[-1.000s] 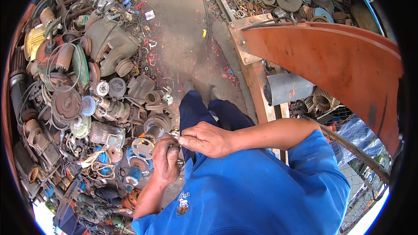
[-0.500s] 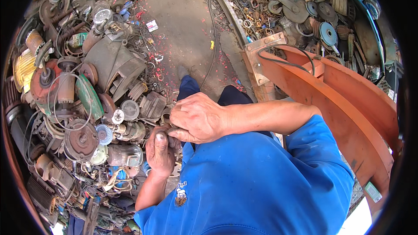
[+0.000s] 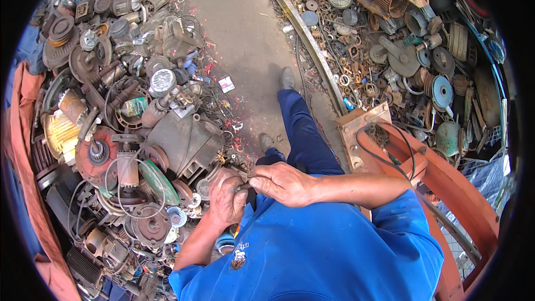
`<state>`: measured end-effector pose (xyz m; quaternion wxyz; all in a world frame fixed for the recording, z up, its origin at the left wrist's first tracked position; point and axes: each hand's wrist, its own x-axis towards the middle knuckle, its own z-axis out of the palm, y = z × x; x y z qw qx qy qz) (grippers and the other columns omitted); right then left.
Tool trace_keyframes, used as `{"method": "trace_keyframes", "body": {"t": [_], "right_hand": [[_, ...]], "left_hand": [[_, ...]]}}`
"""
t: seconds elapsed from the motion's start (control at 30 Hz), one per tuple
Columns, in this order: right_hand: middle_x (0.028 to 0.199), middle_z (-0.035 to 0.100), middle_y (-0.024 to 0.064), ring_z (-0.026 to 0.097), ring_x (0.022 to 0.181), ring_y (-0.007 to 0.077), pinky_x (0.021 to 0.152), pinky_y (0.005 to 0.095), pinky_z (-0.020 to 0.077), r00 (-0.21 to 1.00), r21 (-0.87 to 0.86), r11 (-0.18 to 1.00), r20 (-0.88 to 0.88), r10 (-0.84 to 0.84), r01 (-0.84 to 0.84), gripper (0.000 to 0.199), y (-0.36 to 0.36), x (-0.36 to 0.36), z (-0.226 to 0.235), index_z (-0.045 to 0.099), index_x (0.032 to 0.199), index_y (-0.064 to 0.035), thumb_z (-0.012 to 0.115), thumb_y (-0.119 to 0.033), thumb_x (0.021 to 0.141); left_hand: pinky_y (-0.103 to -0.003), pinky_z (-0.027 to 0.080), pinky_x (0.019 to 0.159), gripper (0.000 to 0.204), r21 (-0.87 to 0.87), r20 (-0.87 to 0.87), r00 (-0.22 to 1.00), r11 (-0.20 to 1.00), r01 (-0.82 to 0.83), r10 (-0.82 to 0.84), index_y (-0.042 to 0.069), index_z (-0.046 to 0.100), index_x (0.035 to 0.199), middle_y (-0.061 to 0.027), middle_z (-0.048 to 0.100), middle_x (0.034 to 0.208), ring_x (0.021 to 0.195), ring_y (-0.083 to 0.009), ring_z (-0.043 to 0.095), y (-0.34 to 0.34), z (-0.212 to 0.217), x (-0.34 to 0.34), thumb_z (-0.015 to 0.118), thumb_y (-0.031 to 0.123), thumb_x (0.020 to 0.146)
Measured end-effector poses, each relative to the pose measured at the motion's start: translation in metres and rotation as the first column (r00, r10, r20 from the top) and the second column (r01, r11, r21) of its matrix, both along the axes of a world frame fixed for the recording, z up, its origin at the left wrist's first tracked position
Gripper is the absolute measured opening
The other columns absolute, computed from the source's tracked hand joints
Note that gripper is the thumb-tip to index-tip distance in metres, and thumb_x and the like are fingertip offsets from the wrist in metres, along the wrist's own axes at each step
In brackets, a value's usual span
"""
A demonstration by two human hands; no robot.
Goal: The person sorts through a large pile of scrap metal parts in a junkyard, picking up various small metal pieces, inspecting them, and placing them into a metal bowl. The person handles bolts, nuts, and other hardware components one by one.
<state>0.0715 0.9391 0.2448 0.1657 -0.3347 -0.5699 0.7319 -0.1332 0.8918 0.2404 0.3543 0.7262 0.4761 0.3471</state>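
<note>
My left hand (image 3: 227,196) and my right hand (image 3: 283,183) meet in front of my waist, fingertips against fingertips. Both are closed, with fingers and thumbs pinched together. A small dark edge shows between them, but what they hold is too small and too covered to name. Below them is the front of my blue shirt (image 3: 329,234). Nearest to the left hand lie a round vented motor cover (image 3: 204,189) and a small blue fan wheel (image 3: 176,217) in the heap.
A heap of old motors and metal parts (image 3: 184,139) fills the left side. An orange steel beam (image 3: 457,187) with a bolted end plate stands close at my right. Beyond a metal rail (image 3: 301,25) lie more scrap parts. Between the heaps runs a concrete path (image 3: 234,33).
The view has shifted along the path and one leg has stepped forward. My right hand has drawn back from over the left one, so the two now pinch side by side.
</note>
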Motion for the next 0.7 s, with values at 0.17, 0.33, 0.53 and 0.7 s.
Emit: {"method": "trace_keyframes", "body": {"t": [0.17, 0.33, 0.53, 0.7], "right_hand": [[0.079, 0.057, 0.0209, 0.058, 0.076, 0.0434, 0.068, 0.0513, 0.0462, 0.997, 0.537, 0.843, 0.078, -0.014, -0.030, 0.027, 0.128, 0.016, -0.008, 0.051, 0.087, 0.0007, 0.066, -0.022, 0.091], [0.080, 0.057, 0.0169, 0.059, 0.076, 0.0392, 0.067, 0.0465, 0.0495, 0.997, 0.733, 0.676, 0.080, 0.023, -0.074, 0.025, 0.246, 0.035, 0.010, 0.054, 0.088, -0.0017, 0.074, -0.012, 0.078], [0.079, 0.061, 0.0163, 0.061, 0.071, 0.0355, 0.064, 0.0404, 0.0491, 0.982, 0.192, 0.970, 0.147, 0.120, -0.148, 0.025, 0.356, 0.015, 0.021, 0.056, 0.095, -0.0029, 0.054, -0.027, 0.102], [0.088, 0.063, 0.0156, 0.064, 0.081, 0.0360, 0.072, 0.0423, 0.0525, 0.973, 0.479, 0.847, 0.143, 0.183, -0.229, 0.019, 0.464, -0.034, -0.002, 0.058, 0.097, -0.0011, 0.069, -0.012, 0.087]], "left_hand": [[-0.033, 0.043, 0.056, 0.035, -0.621, 0.289, 0.893, 0.778, -0.100, 0.345, 0.002, 0.055, 0.083, -0.0100, 0.054, 0.068, 0.059, -0.0221, 0.053, 0.113, 0.007, 0.032, 0.050, 0.030, 0.104], [-0.029, 0.043, 0.057, 0.049, -0.916, 0.246, 0.822, 0.401, 0.024, 0.513, 0.002, 0.055, 0.082, -0.0062, 0.052, 0.067, 0.062, -0.0159, 0.052, 0.215, 0.031, 0.047, 0.047, 0.045, 0.104], [-0.038, 0.052, 0.074, 0.022, -0.167, 0.207, 0.929, 0.946, -0.276, 0.308, -0.001, 0.056, 0.113, -0.0145, 0.062, 0.096, 0.085, -0.0289, 0.062, 0.316, 0.034, 0.037, 0.064, 0.006, 0.094], [-0.030, 0.044, 0.056, 0.017, -0.523, 0.429, 0.675, 0.774, -0.356, 0.600, 0.000, 0.055, 0.113, -0.0066, 0.055, 0.077, 0.063, -0.0151, 0.054, 0.410, 0.004, 0.011, 0.055, 0.013, 0.102]]}}
